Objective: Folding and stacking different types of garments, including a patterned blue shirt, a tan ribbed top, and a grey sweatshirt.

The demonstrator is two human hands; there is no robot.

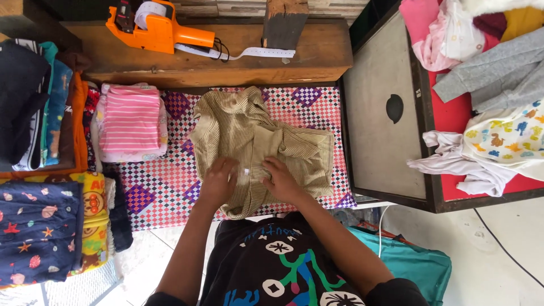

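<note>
Both hands press a striped beige garment (pixel 260 141) onto a checked worktop (pixel 164 190).

The left hand (pixel 218 181) lies palm down on the garment's near edge, fingers spread flat and gripping nothing; the right hand (pixel 281 180) rests just beside it, fingers curled lightly onto the cloth, though whether it pinches a fold cannot be told. The garment lies crumpled at the middle of the worktop. A folded pink striped top (pixel 131 119) sits to its left, beside stacked clothes (pixel 39 107). An orange label gun (pixel 156 25) rests on a wooden shelf (pixel 226 59) behind. A red tray (pixel 453 116) of loose clothes stands to the right.
</note>
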